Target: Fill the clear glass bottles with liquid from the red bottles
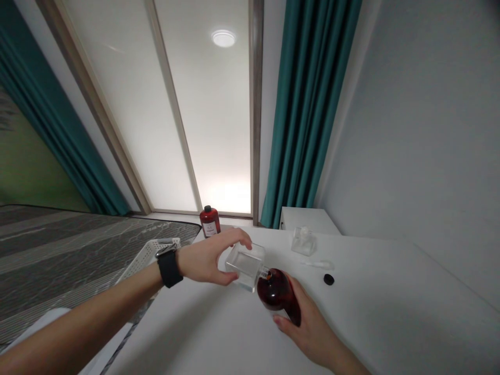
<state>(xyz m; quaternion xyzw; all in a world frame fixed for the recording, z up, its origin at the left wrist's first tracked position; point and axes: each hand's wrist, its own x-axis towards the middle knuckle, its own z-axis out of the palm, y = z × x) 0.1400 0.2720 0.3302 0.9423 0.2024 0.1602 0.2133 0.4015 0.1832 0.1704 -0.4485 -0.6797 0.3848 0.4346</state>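
My left hand [216, 255], with a dark watch on its wrist, grips a clear square bottle [246, 263] between thumb and fingers. That bottle is tilted on its side, its neck pointing right. In my right hand [308, 323] is a dark amber bottle [275, 294] with a pale label, its uncapped mouth up against the clear bottle's neck. Whether liquid passes between them I cannot make out. A round black cap [328, 279] lies on the white table [219, 333], right of the amber bottle. Beyond it are a clear pump head [318, 264] and a second clear bottle [303, 241].
A capped amber bottle [210, 221] stands at the table's far left corner. Left of the table, partly behind my left arm, is a white perforated basket [144, 255] on a grey striped surface [78, 255]. A white cabinet [308, 220] adjoins the far edge, below a teal curtain [312, 104].
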